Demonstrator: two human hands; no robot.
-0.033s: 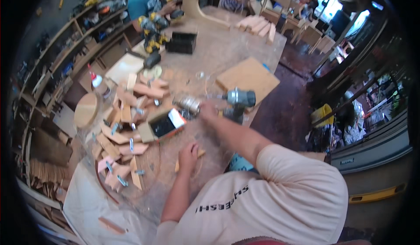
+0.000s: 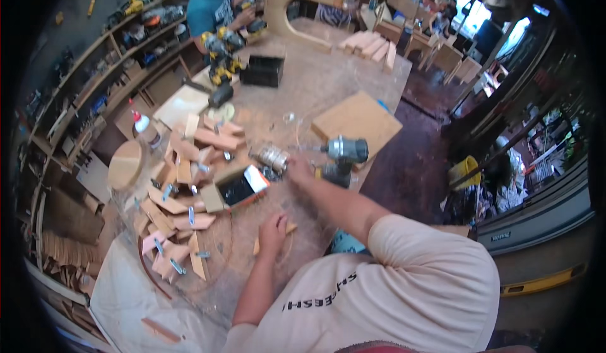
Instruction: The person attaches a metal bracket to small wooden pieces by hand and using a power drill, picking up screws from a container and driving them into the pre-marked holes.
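My left hand (image 2: pixel 273 230) is closed over a small wooden piece (image 2: pixel 290 228) lying on the table. Its fingers curl down, and the wood sticks out on both sides. My right hand (image 2: pixel 299 170), arm stretched forward, is closed at the right end of a shiny silver cylindrical tool (image 2: pixel 273 158); its fingers are partly hidden and blurred. Just left of it stands an open carton (image 2: pixel 247 186) with dark contents. To its right is a teal-and-black power drill (image 2: pixel 347 150), its bit pointing left.
Cut wood blocks (image 2: pixel 183 208), some with metal clips, are heaped at left. A square board (image 2: pixel 356 121) lies beyond the drill. Farther off are a black bin (image 2: pixel 262 69), yellow power tools (image 2: pixel 222 56) and a glue bottle (image 2: pixel 141 121). Another person (image 2: pixel 208 9) works at the far side.
The whole view has shifted slightly, showing more of the people at the far side. Both hands keep their places against the table things.
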